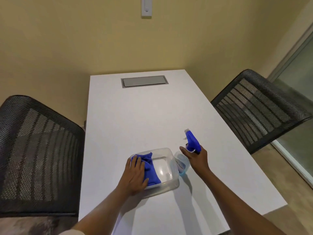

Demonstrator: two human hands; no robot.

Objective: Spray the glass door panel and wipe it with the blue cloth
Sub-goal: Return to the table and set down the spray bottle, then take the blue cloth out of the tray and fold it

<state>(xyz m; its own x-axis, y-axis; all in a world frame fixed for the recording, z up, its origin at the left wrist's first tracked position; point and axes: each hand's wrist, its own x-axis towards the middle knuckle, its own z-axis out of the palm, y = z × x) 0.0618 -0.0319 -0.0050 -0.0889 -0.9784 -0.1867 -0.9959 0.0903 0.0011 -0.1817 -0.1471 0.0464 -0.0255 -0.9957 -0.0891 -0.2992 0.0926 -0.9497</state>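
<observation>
A blue cloth (pixel 151 168) lies bunched inside a clear plastic tub (pixel 169 167) on the white table (pixel 152 116). My left hand (pixel 135 177) rests on the cloth in the tub, fingers curled over it. My right hand (pixel 196 158) grips the neck of a spray bottle (pixel 192 141) with a blue trigger head and a clear body holding blue liquid, just right of the tub. The glass door panel (pixel 299 78) stands at the far right edge, behind a chair.
Two black mesh office chairs flank the table, one on the left (pixel 37 155) and one on the right (pixel 257 109). A grey cable hatch (pixel 144 81) sits in the table's far end. A white wall switch (pixel 146 7) is on the yellow wall.
</observation>
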